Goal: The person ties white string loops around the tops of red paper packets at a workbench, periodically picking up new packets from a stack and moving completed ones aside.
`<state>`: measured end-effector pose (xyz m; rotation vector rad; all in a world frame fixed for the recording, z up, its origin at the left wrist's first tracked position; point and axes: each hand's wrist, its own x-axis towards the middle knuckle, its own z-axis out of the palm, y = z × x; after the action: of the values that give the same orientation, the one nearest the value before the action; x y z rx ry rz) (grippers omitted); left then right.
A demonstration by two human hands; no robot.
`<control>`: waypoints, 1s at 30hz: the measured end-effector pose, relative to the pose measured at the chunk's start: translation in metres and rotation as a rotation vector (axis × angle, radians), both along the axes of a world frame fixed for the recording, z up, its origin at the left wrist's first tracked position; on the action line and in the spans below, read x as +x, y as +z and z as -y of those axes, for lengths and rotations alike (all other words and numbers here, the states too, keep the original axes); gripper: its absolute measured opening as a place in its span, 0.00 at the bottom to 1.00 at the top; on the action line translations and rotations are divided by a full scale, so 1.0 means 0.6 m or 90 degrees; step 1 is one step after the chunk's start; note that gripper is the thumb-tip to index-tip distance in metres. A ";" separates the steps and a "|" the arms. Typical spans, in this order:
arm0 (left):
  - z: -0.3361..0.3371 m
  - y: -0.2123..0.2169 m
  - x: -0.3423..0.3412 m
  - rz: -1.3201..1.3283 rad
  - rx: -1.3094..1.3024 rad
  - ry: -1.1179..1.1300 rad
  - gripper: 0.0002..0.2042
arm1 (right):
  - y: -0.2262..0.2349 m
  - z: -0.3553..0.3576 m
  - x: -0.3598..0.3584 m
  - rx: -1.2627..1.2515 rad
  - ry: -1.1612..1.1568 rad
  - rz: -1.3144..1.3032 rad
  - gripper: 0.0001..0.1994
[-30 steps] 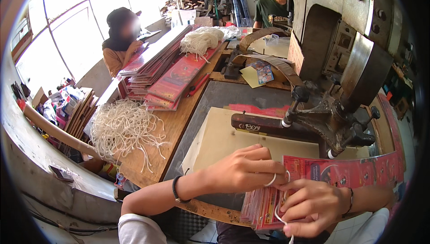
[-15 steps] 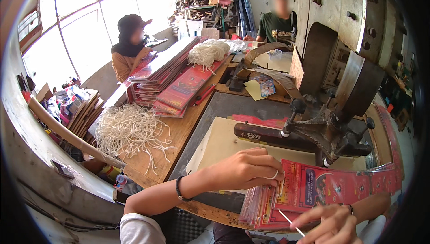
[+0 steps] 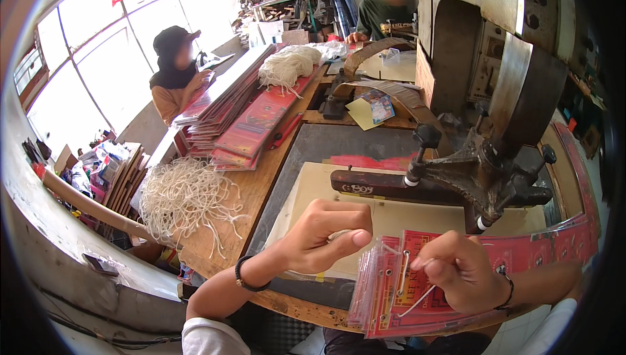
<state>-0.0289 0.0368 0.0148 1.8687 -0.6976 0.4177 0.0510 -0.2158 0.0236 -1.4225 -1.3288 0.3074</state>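
Note:
A stack of red plastic-covered printed sheets (image 3: 385, 329) with metal eyelets lies at the table's near edge. My right hand (image 3: 460, 273) is closed over the top sheet, its fingertips pinched beside the eyelets. A white string (image 3: 416, 301) comes out beneath that hand and slants down to the left across the sheets; a short white piece of it shows at the eyelets. My left hand (image 3: 329, 234) hovers just left of the stack with fingers curled and thumb pressed against them. What lies between them, if anything, is hidden.
A heavy press (image 3: 479, 172) with a dark bar stands beyond my hands over a pale board (image 3: 303, 192). Loose white strings (image 3: 186, 202) heap at the table's left, near stacked red sheets (image 3: 244, 133). Two other people are across the table.
My left hand has lifted off the sheets and moved left. My right hand has risen from the lower edge onto the top sheet by the eyelets. The view has shifted slightly.

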 end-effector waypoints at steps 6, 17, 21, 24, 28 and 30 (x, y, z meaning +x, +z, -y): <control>0.018 -0.012 0.000 0.081 -0.162 -0.031 0.07 | -0.005 -0.008 0.002 -0.077 0.003 -0.260 0.09; 0.048 -0.027 -0.021 -0.212 -0.305 -0.021 0.07 | -0.014 -0.017 0.008 -0.025 -0.031 -0.161 0.06; 0.035 -0.027 -0.014 -0.070 -0.144 -0.025 0.07 | -0.005 -0.016 0.009 -0.032 -0.025 -0.103 0.06; 0.040 -0.017 -0.009 0.042 0.003 0.032 0.05 | -0.005 -0.016 0.012 -0.031 -0.005 -0.075 0.07; 0.034 -0.013 -0.006 -0.048 0.136 0.071 0.04 | -0.013 -0.019 0.018 0.014 0.008 -0.011 0.08; 0.035 -0.022 0.001 -0.052 0.141 0.079 0.04 | -0.013 -0.020 0.018 0.013 0.011 0.010 0.08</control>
<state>-0.0281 0.0160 0.0018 2.1339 -0.5944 0.3511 0.0616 -0.2040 0.0158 -1.3988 -1.3543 0.2937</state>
